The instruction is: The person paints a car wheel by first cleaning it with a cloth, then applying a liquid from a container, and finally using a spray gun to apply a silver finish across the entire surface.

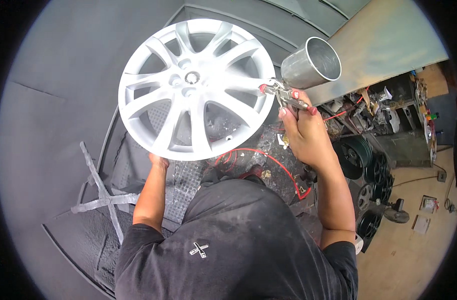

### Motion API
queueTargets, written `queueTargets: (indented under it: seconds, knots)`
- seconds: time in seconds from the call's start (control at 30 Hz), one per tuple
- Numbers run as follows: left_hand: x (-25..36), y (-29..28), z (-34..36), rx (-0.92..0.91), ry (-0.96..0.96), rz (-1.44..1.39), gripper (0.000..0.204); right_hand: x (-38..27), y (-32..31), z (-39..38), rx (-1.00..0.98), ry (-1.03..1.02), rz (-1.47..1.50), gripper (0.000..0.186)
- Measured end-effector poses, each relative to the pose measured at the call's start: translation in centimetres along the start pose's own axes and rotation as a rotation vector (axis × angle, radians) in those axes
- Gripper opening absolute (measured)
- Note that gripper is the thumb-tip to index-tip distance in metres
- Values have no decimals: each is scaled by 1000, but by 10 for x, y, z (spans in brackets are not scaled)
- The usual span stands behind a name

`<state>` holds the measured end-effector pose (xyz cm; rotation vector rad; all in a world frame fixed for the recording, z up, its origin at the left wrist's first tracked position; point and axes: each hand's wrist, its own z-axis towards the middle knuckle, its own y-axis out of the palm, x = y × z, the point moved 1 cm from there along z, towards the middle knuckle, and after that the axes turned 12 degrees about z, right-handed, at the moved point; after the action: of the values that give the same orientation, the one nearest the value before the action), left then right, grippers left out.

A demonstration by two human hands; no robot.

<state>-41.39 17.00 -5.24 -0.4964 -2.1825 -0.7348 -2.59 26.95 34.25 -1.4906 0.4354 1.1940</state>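
A white-silver alloy wheel with paired spokes is held face up at the upper middle, its hub bare in the centre. My right hand is wrapped round a spray gun with red knobs, just off the wheel's right rim. A large metal cup sits beyond the gun and looks attached to it. At the wheel's lower edge is my left hand; its fingers are hidden beneath the rim, so I cannot tell whether they grip it.
Left of my left arm is a grey taped cross-shaped stand. A red hose curls over the dark, spattered floor. Several dark wheels stack at right, below a cluttered shelf. A fan stands near them. Grey walls rise behind.
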Motion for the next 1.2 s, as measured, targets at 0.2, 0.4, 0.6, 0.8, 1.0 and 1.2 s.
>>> queueTargets:
  seconds: [0.2,0.4,0.6,0.8,1.0,1.2]
  knots:
    - [-33,-15,-34,68,-65,38,50,16,13,-21,166,195,-141,33]
    - [-103,-31,-60,-53,-279,376,49,23,-1,-32,261,170,-221,33]
    - [-104,-29,-72,1,-297,316,38,40,-5,-43,332,185,-250,31]
    - [-80,-40,-60,117,-183,411,37,59,4,-45,302,-16,-400,32]
    - [-59,-47,-54,179,-106,261,30,33,30,-64,226,131,-78,34]
    - [-90,-64,-71,120,-251,273,39,3,52,-74,9,83,97,35]
